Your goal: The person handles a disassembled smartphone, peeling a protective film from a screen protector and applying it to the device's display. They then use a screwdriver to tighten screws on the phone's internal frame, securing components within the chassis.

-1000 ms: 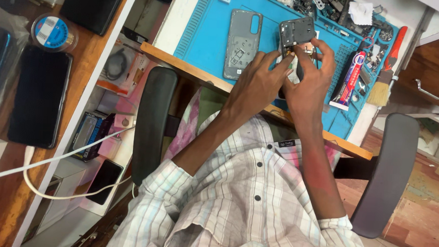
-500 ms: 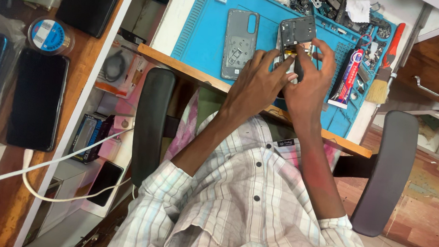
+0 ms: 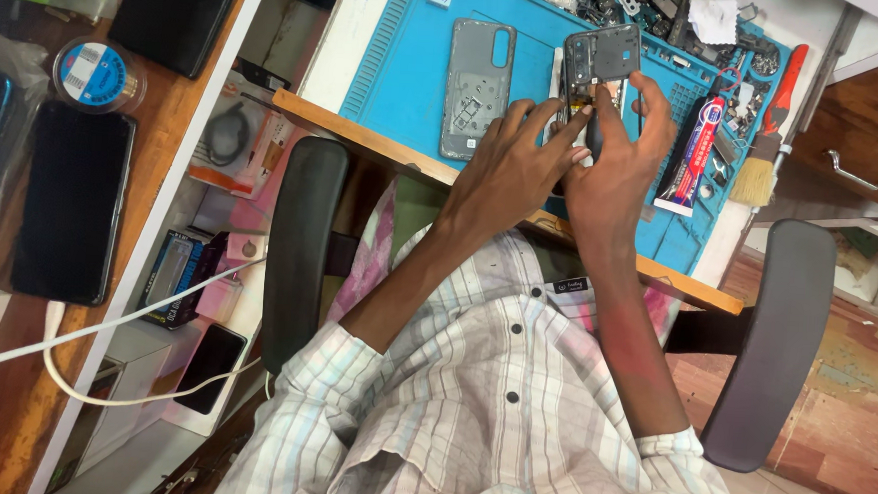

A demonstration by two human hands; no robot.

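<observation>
Both my hands work on a dark phone frame (image 3: 601, 53) held just above a blue work mat (image 3: 410, 35). My left hand (image 3: 508, 170) pinches the frame's lower edge with its fingertips. From the right side, my right hand (image 3: 618, 166) grips the frame, thumb and fingers around it. Left of the hands, a grey phone back cover (image 3: 477, 89) lies flat on the mat. What sits between my fingertips is too small to make out.
A glue tube (image 3: 692, 150), a brush (image 3: 762, 169) and several small parts lie on the mat's right side. Dark phones (image 3: 71, 203) and a tape roll (image 3: 98, 74) rest on the wooden shelf at left. White cables (image 3: 105, 320) hang there. Chair armrests (image 3: 301, 250) flank my body.
My hands have stayed on the phone frame; the fingers of my left hand have shifted slightly along its lower edge. Nothing else moved.
</observation>
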